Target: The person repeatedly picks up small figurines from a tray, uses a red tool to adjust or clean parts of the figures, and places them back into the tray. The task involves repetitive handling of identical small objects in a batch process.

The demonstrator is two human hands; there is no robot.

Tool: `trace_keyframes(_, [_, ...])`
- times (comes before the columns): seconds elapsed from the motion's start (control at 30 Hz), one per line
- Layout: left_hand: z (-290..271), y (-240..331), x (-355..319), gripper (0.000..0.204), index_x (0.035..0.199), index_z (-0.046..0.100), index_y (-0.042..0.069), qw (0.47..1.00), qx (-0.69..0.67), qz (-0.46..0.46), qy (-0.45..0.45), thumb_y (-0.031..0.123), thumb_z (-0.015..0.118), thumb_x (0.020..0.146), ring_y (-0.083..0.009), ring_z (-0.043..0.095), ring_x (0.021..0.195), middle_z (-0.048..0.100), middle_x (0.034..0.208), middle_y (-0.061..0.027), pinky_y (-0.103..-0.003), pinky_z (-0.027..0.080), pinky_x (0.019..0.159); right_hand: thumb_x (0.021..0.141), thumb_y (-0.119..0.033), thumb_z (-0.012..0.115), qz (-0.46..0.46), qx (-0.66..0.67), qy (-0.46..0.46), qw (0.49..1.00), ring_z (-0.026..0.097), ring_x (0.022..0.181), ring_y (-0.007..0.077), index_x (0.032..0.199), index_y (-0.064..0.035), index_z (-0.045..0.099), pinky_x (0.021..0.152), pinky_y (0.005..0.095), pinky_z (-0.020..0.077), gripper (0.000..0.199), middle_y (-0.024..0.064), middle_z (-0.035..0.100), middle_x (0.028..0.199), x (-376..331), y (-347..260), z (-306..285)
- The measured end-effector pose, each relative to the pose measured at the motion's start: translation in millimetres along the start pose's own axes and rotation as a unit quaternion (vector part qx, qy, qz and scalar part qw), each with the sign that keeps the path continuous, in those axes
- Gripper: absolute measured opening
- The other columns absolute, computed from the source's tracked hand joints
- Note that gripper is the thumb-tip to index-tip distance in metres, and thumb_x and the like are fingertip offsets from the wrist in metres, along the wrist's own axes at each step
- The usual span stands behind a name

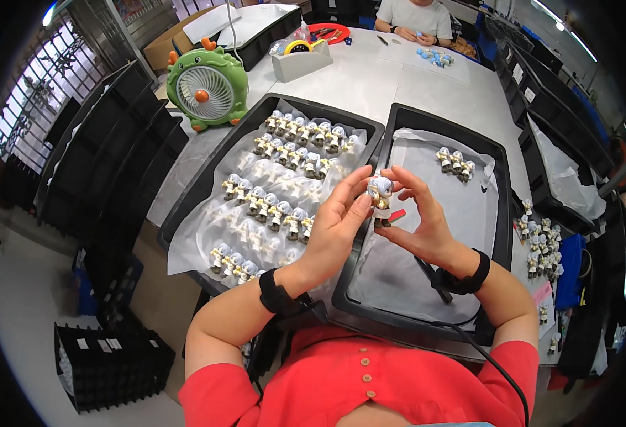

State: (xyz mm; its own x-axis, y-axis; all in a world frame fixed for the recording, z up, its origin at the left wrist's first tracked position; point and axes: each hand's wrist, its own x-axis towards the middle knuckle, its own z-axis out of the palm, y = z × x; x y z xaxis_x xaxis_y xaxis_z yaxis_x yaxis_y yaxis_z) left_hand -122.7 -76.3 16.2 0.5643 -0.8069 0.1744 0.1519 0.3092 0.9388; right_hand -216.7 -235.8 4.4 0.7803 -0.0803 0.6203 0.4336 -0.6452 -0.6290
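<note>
A small painted figurine with pale blue-grey hair and a white-and-gold outfit stands upright between my two hands. My left hand pinches it from the left with thumb and fingers. Curved around its right side, my right hand has its fingers at the head and its thumb by the feet. A small red object shows just right of the figurine; its kind is unclear. Below the hands lies a black tray lined with white sheet, with several matching figurines grouped in its far part.
At left, another black tray holds rows of figurines between translucent sheets. More figurines cluster at the right table edge. A green fan, a tape dispenser and a red dish stand farther back. A co-worker sits across the table.
</note>
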Motion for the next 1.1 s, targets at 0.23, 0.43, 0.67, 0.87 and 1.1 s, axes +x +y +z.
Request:
trace_keyframes(0.23, [3.0, -4.7, -1.2, 0.046, 0.135, 0.037, 0.002, 0.999, 0.033, 0.028, -0.002, 0.007, 0.052, 0.092, -0.0115, 0.051, 0.107, 0.047, 0.127, -0.0067, -0.029, 0.043, 0.092, 0.063, -0.009, 0.082, 0.017, 0.038, -0.013, 0.999, 0.054, 0.102, 0.0194, 0.138, -0.0093, 0.035, 0.081, 0.0314, 0.0456, 0.088, 0.0076, 0.050, 0.132, -1.7, 1.8, -0.2])
trace_keyframes(0.43, [-0.2, -8.5, 0.9, 0.043, 0.131, 0.040, 0.000, 0.990, 0.133, 0.036, 0.000, 0.006, 0.055, 0.091, -0.0101, 0.052, 0.099, 0.048, 0.125, -0.0068, -0.027, 0.045, 0.086, 0.063, -0.010, 0.082, 0.054, 0.048, -0.028, 0.997, 0.055, 0.102, 0.0202, 0.138, -0.0097, 0.035, 0.081, 0.0317, 0.0462, 0.088, 0.0077, 0.047, 0.134, -8.6, 3.2, 5.0])
trace_keyframes(0.67, [0.5, -5.3, 0.2, 0.040, 0.131, 0.042, 0.001, 0.994, 0.108, 0.029, -0.006, 0.010, 0.053, 0.093, -0.0090, 0.052, 0.097, 0.052, 0.120, -0.0067, -0.025, 0.045, 0.083, 0.062, -0.010, 0.082, 0.025, 0.022, -0.023, 0.999, 0.055, 0.102, 0.0209, 0.138, -0.0106, 0.035, 0.081, 0.0321, 0.0463, 0.089, 0.0077, 0.047, 0.134, -8.3, 3.1, 2.7])
trace_keyframes(0.87, [-0.9, -11.3, 2.4, 0.043, 0.126, 0.047, 0.002, 0.994, 0.097, 0.050, -0.006, 0.013, 0.062, 0.088, -0.0128, 0.053, 0.103, 0.048, 0.120, -0.0060, -0.026, 0.050, 0.079, 0.062, -0.008, 0.081, 0.015, 0.013, -0.015, 1.000, 0.056, 0.100, 0.0216, 0.136, -0.0104, 0.038, 0.080, 0.0324, 0.0469, 0.086, 0.0085, 0.050, 0.128, -7.7, 3.2, 4.9])
trace_keyframes(1.1, [2.7, -7.6, -0.5, 0.054, 0.132, 0.038, 0.000, 0.988, 0.151, 0.037, -0.012, 0.004, 0.064, 0.084, -0.0129, 0.053, 0.102, 0.047, 0.122, -0.0068, -0.028, 0.048, 0.087, 0.065, -0.006, 0.078, -0.025, -0.011, -0.002, 1.000, 0.054, 0.102, 0.0243, 0.135, -0.0103, 0.040, 0.079, 0.0328, 0.0480, 0.080, 0.0090, 0.054, 0.118, -7.1, 4.3, 7.2])
